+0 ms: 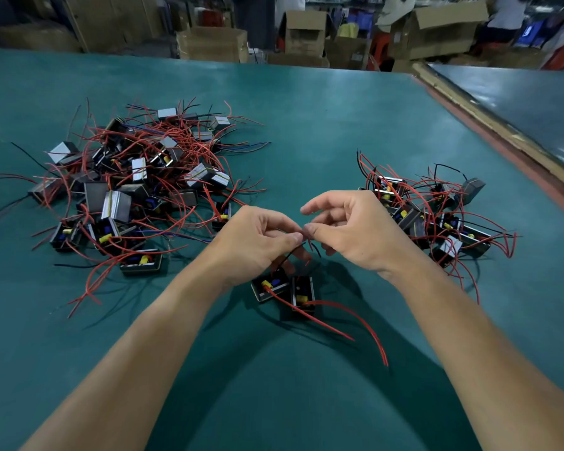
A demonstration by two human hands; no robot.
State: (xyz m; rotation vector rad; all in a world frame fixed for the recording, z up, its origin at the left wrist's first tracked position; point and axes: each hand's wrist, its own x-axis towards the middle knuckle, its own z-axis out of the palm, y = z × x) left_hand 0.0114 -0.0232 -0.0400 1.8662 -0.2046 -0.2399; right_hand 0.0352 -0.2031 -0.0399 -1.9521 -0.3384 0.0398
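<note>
Small box and second box lie touching on green surface, right below my fingers. They sit close so short wires can reach up. Left grip shut tight, thumb and finger pinch black wire. Right grip pinches red wire tip, I think; other fingers loose, spread. Tips meet in middle — joining them, my guess. Big pile far left, small pile right — not touched.

Two small black transformers are lying side by side on the surface, long red leads trailing nearward, short leads rising upward.
</note>
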